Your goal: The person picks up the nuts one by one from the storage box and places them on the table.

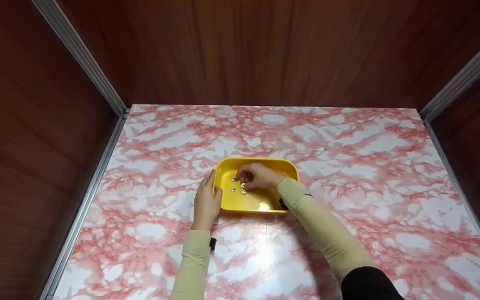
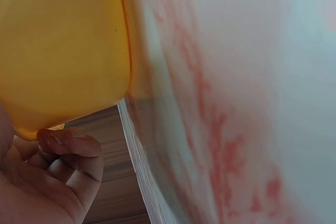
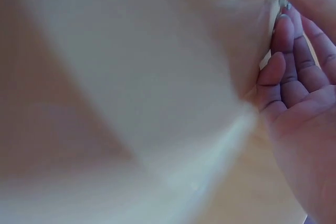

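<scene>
A yellow plastic bin (image 1: pixel 233 203) sits in the middle of the table. My left hand (image 1: pixel 206 203) grips its left wall, thumb over the rim and fingers outside; in the left wrist view the fingertips (image 2: pixel 76 142) curl at the bin's edge. Several small silver nuts (image 1: pixel 233 190) with dark centres lie on the bin floor, left of its middle. Inside the bin, my right hand (image 1: pixel 261 175) pinches a nut (image 1: pixel 243 185) close over the floor. Curled fingers (image 3: pixel 283 35) show at the right wrist view's edge, beside small metal pieces.
The table (image 1: pixel 161 183) has a red and white marbled top. Dark wood panels (image 1: pixel 240 54) with metal edge strips (image 1: pixel 86 54) stand at the back and both sides. Bright light reflects off the tabletop in front of the bin.
</scene>
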Tool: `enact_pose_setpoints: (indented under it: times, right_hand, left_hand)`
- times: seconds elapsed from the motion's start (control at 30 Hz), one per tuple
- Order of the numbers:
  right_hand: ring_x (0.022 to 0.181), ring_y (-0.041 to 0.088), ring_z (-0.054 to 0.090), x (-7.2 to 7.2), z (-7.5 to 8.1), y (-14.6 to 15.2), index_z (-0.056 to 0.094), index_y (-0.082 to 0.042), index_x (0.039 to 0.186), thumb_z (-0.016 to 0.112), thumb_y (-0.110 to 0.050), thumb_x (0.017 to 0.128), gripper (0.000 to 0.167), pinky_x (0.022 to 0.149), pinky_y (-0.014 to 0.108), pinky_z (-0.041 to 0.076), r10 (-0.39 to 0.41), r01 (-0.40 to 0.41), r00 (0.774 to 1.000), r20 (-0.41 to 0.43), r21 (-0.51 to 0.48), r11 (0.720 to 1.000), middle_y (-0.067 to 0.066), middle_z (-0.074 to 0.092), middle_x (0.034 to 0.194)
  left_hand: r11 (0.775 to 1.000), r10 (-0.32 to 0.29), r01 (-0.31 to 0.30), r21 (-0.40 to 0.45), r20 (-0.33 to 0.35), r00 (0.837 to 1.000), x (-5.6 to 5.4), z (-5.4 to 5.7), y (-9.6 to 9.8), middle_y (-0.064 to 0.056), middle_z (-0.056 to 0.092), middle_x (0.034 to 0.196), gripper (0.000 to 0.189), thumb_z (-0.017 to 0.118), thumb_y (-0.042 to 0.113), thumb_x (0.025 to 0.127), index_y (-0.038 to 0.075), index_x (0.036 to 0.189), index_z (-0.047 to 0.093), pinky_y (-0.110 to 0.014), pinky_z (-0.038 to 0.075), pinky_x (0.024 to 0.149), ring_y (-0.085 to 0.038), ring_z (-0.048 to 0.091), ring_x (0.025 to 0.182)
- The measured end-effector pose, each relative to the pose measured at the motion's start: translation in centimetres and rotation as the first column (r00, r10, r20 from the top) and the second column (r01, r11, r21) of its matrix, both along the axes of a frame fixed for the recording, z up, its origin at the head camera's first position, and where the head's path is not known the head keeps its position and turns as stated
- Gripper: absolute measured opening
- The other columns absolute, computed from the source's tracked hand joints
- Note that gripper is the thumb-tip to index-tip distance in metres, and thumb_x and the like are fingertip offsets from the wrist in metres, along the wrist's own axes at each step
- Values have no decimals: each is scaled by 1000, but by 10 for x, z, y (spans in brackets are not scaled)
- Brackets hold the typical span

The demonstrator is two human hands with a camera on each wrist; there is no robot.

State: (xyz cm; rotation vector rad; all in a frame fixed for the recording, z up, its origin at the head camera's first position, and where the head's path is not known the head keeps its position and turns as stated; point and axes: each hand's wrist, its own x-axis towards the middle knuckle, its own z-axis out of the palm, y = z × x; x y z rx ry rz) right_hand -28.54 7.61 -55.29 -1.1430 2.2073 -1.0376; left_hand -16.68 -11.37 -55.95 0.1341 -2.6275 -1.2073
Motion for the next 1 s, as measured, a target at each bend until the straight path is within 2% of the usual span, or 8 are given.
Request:
enact_pose_setpoints:
  times: [0.1,0.23,0.57,1.0]
  right_hand:
    - [77,14,56,0,0,0,65,4,105,72,3,80,26,69,25,48,-1,1,1000,8,-3,1000,13,66,88]
    - [76,15,56,1,1,-1,65,4,104,72,3,80,25,69,25,48,-3,4,1000,-5,3,1000,13,65,87]
    - [75,13,56,1,-1,-4,67,-1,104,73,1,78,28,68,25,48,-18,24,997,-76,76,997,8,65,86]
    - [75,12,59,-1,-2,-3,68,1,102,72,2,78,24,68,25,51,-17,19,998,-59,33,999,8,67,85]
  left_hand:
    - [1000,0,0,-7,-15,1000,0,0,0,-18,54,130,52,55,3,91,4,142,45,-45,46,94,-33,55,111]
    - [1000,-3,2,-14,-24,1000,0,0,-1,-18,54,130,52,55,4,91,4,142,45,-46,45,95,-33,54,113]
    - [1000,-4,4,-2,-2,1000,0,-1,-1,-17,55,127,54,56,4,90,4,143,43,-43,46,94,-31,56,107]
    - [1000,0,0,-2,-5,1000,0,-1,-1,-17,54,130,53,54,5,91,4,143,44,-43,46,94,-30,55,107]
